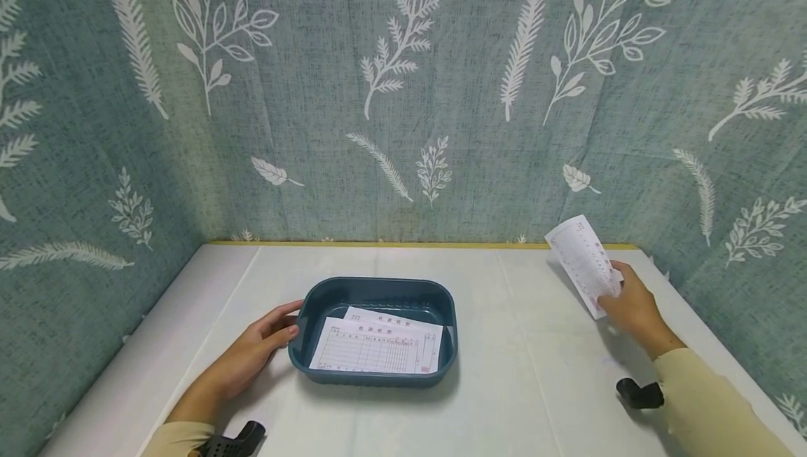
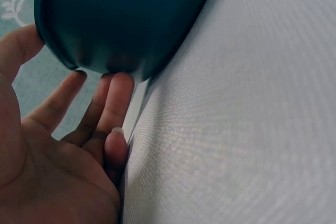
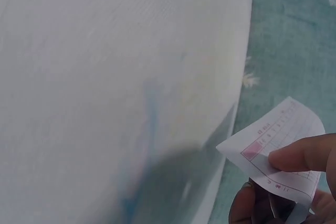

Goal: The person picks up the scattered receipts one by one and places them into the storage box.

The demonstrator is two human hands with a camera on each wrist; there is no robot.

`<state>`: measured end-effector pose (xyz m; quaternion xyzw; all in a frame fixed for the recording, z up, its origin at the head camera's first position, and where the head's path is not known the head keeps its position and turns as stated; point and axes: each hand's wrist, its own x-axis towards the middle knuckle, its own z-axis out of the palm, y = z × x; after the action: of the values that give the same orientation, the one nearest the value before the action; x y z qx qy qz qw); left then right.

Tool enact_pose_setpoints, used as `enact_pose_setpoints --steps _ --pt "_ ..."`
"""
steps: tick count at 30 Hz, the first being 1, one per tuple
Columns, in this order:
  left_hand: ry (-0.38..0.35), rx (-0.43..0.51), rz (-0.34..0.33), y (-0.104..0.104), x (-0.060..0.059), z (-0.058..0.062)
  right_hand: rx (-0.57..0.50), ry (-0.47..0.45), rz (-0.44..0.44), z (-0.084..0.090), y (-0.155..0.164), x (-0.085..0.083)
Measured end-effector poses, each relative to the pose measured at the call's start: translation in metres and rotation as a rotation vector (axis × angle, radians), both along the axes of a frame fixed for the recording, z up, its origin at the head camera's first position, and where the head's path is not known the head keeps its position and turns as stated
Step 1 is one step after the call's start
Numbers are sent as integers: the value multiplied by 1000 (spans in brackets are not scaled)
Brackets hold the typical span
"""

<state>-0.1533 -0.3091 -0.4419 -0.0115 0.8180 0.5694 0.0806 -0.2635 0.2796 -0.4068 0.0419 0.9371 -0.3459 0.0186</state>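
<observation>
Paper slip (image 1: pixel 584 263) is pinched between the thumb and fingers of the right hand (image 1: pixel 632 305), up above the white table (image 1: pixel 536 373) at about 3 o'clock. Left hand (image 1: pixel 255 352) rests with straight, spread fingers against the blue tray's (image 1: pixel 378 289) 9 o'clock side. Two forms (image 1: pixel 378 348) lie inside the tray.

Tray (image 1: pixel 378 294) sits mid-table (image 1: pixel 523 373), two forms (image 1: pixel 375 348) inside. Left hand (image 1: pixel 255 352) touches tray's left side. Right hand (image 1: pixel 633 306) holds slip (image 1: pixel 583 261) up at far right.
</observation>
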Motion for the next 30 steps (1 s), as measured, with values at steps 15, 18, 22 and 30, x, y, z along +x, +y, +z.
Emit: enact_pose_setpoints --steps 15,18,22,30 --pt "4 -8 4 0 2 -1 -46 131 148 20 -51 22" --pt "0 -9 3 0 1 0 -70 166 194 25 -61 29" --pt "-3 -5 3 0 2 0 -102 204 249 30 -74 37" --pt "2 2 2 -1 0 0 -171 242 347 42 -100 52"
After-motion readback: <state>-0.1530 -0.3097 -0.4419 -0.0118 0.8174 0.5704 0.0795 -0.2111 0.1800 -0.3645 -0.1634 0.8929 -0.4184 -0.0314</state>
